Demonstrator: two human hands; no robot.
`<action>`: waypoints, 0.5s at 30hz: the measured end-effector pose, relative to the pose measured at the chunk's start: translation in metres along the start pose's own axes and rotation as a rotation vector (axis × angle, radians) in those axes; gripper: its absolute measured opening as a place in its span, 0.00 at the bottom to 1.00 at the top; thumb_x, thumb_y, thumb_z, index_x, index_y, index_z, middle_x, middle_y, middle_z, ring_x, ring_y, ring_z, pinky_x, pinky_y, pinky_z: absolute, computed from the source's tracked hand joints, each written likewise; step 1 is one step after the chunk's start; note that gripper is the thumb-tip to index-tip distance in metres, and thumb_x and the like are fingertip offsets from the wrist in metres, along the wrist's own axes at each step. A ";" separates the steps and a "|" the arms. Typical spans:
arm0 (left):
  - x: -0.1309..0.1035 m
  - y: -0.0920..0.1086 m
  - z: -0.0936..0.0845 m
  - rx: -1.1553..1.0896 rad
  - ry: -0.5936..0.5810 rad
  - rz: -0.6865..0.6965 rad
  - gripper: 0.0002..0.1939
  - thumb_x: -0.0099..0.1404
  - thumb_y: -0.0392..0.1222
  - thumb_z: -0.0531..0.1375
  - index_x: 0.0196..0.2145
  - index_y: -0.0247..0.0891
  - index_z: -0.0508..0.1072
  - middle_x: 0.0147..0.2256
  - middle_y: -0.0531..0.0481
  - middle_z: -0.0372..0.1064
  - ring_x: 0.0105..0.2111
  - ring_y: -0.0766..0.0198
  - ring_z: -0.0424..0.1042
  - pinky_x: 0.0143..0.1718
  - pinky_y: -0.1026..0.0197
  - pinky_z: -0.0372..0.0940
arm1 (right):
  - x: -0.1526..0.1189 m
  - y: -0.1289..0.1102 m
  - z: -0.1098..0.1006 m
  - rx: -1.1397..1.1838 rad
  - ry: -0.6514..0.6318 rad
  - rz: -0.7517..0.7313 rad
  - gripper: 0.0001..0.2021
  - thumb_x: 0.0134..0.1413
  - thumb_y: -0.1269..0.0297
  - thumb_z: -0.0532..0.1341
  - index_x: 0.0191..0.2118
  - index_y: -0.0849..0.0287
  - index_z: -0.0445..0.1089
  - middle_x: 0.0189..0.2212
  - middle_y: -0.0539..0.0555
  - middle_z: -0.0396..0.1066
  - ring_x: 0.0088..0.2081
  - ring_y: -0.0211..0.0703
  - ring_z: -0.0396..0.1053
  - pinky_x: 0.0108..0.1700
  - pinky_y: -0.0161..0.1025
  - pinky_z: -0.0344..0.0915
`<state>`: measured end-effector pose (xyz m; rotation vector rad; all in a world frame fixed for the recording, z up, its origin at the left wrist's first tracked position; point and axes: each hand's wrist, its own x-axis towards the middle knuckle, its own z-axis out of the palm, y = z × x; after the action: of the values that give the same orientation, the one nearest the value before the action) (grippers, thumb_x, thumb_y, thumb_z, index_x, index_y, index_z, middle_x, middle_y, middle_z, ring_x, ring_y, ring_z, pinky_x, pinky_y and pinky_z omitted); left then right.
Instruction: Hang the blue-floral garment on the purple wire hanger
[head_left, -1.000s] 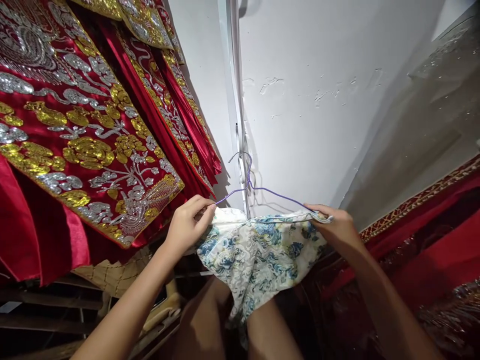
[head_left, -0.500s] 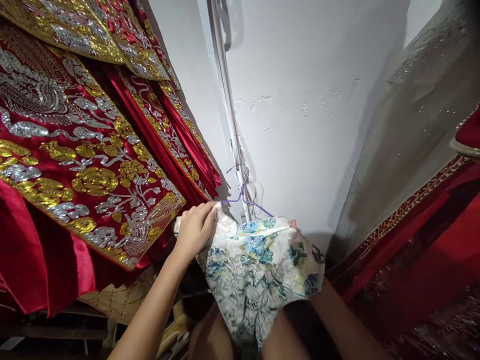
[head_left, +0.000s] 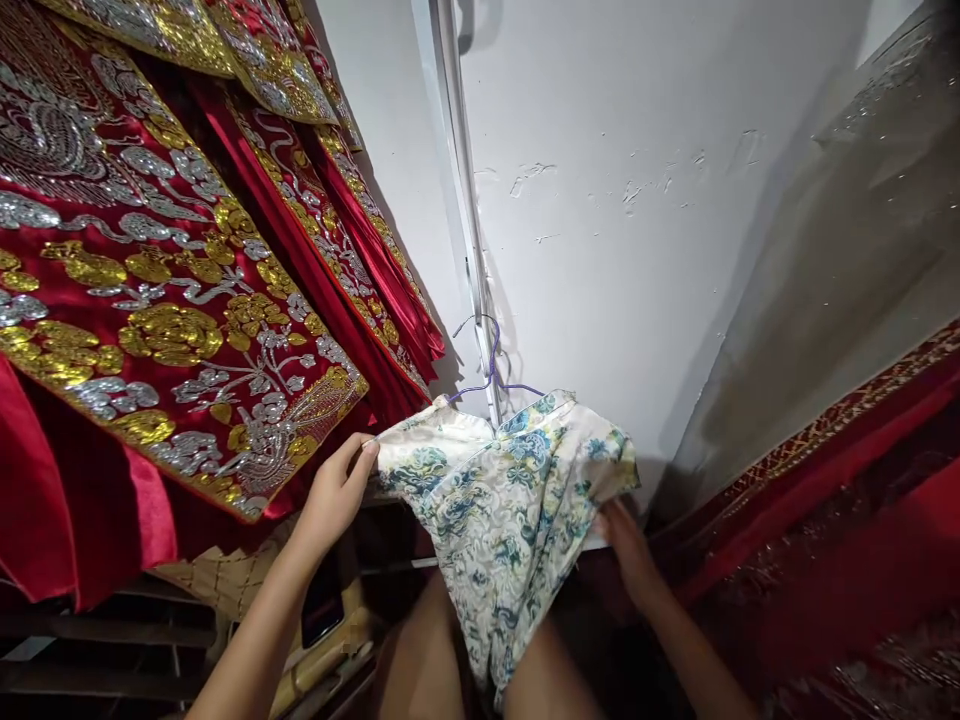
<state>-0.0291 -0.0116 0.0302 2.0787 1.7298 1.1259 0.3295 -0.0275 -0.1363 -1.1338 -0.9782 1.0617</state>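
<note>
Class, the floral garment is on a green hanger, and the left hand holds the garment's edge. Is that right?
The colour is wrong: the head view shows a purple hanger. The floral garment is on it, and the left hand holds the garment's edge.

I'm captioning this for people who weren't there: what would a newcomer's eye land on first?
Probably the red garment filling the left side, thick with gold and silver sequin embroidery. Next, at lower centre, the white-and-blue floral top on a purple hanger stands out below the white wall. The left hand pinches the top's left edge, while the right hand is by its right side.
</note>
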 end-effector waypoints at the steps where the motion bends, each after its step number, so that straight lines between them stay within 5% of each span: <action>1: -0.004 -0.003 0.003 -0.034 0.001 -0.012 0.17 0.71 0.54 0.50 0.33 0.39 0.66 0.27 0.56 0.61 0.29 0.64 0.61 0.32 0.65 0.58 | 0.008 -0.005 -0.007 0.015 0.056 -0.023 0.35 0.57 0.33 0.53 0.59 0.55 0.65 0.53 0.62 0.72 0.49 0.57 0.72 0.49 0.53 0.71; 5: -0.015 0.001 0.015 -0.030 0.066 -0.049 0.16 0.71 0.54 0.50 0.34 0.40 0.66 0.24 0.57 0.56 0.25 0.66 0.58 0.29 0.66 0.56 | 0.043 -0.046 -0.022 -0.026 0.032 -0.208 0.38 0.58 0.38 0.57 0.68 0.54 0.54 0.62 0.64 0.64 0.59 0.56 0.67 0.60 0.51 0.62; 8: -0.021 0.004 0.020 -0.016 0.119 -0.062 0.16 0.72 0.53 0.50 0.36 0.39 0.68 0.23 0.58 0.55 0.24 0.66 0.57 0.29 0.66 0.55 | 0.061 -0.067 -0.012 -0.204 0.019 -0.198 0.40 0.57 0.40 0.59 0.69 0.55 0.54 0.65 0.67 0.58 0.64 0.60 0.60 0.62 0.54 0.59; 12: -0.029 0.004 0.023 -0.189 0.160 -0.046 0.19 0.71 0.56 0.51 0.32 0.38 0.68 0.25 0.56 0.59 0.26 0.66 0.58 0.29 0.66 0.56 | 0.071 -0.062 0.003 -0.398 0.061 -0.082 0.37 0.56 0.42 0.61 0.69 0.48 0.56 0.70 0.61 0.51 0.69 0.63 0.49 0.66 0.57 0.52; 15: -0.035 0.010 0.023 -0.397 0.221 -0.080 0.24 0.67 0.62 0.54 0.26 0.38 0.66 0.24 0.54 0.60 0.26 0.65 0.58 0.28 0.65 0.58 | 0.073 -0.054 0.006 -0.170 0.063 -0.029 0.34 0.53 0.45 0.65 0.64 0.48 0.63 0.66 0.59 0.60 0.67 0.61 0.56 0.63 0.53 0.60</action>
<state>-0.0072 -0.0398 0.0057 1.6857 1.5041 1.5737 0.3473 0.0398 -0.0773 -1.2803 -1.0462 0.9274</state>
